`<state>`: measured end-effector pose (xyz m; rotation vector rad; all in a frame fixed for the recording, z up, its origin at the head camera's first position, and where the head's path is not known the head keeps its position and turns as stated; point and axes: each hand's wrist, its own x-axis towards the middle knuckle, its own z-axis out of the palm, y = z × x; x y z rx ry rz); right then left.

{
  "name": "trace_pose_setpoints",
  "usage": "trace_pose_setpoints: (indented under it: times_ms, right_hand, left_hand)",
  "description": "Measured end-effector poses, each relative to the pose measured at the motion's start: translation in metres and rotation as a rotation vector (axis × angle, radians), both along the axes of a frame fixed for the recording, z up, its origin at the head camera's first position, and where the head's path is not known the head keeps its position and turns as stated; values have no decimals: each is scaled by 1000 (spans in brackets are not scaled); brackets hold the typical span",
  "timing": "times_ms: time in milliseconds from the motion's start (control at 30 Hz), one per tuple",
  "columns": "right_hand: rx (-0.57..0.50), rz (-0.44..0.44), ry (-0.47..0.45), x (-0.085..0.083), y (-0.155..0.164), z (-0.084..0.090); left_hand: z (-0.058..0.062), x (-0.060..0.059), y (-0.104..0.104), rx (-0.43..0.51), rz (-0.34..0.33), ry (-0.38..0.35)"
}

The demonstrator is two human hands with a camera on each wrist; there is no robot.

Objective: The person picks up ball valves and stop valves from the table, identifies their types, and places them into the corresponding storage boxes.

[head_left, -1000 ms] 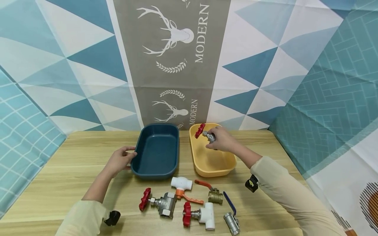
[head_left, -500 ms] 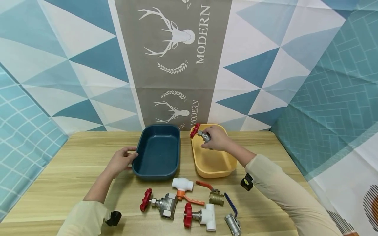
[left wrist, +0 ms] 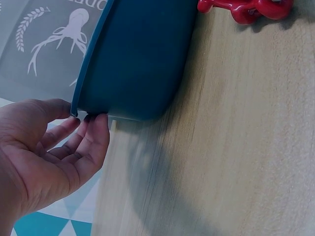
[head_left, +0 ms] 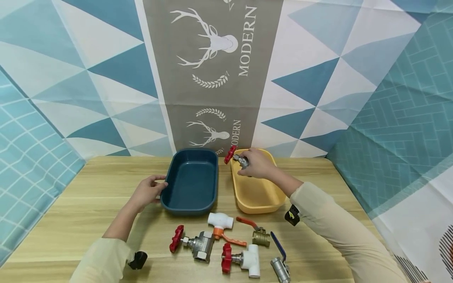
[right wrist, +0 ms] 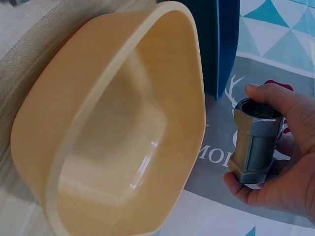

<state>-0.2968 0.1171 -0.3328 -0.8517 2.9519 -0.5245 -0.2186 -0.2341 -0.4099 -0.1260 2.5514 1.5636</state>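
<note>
My right hand [head_left: 259, 164] grips a metal gate valve [right wrist: 257, 140] by its body, above the yellow bin [head_left: 260, 208]. The valve's red handwheel [head_left: 230, 154] points left, and its threaded opening shows in the right wrist view. At the left side of the dark blue bin [head_left: 191, 184], my left hand [head_left: 146, 191] pinches the rim between thumb and fingers. The left wrist view shows those fingertips [left wrist: 102, 120] bent under the rim, against the bin's outer wall. Nothing lies inside the blue bin, and the visible floor of the yellow one is bare.
Several valves lie on the wooden table in front: a steel one with a red wheel [head_left: 201, 245], a white one with an orange lever [head_left: 221, 221], a brass one [head_left: 261, 237], a white one with a red wheel [head_left: 250, 259], and a blue-levered one [head_left: 280, 269]. Patterned cloth hangs behind.
My right hand has moved left with the gate valve, from over the middle of the yellow bin toward its left rim. My left hand stays at the blue bin. The head view has shifted slightly.
</note>
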Motion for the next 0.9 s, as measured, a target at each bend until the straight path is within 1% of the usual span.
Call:
trace_pose_setpoints:
  times_ms: [200, 500, 900]
  right_hand:
    - [11, -4, -20, -1, -6, 1]
    - [8, 17, -19, -3, -15, -1]
    - [27, 55, 11, -6, -27, -2]
  left_hand:
    - [0, 0, -1, 6, -5, 3]
    - [-3, -1, -2, 16, 0, 0]
    - [-2, -1, -1, 20, 11, -1]
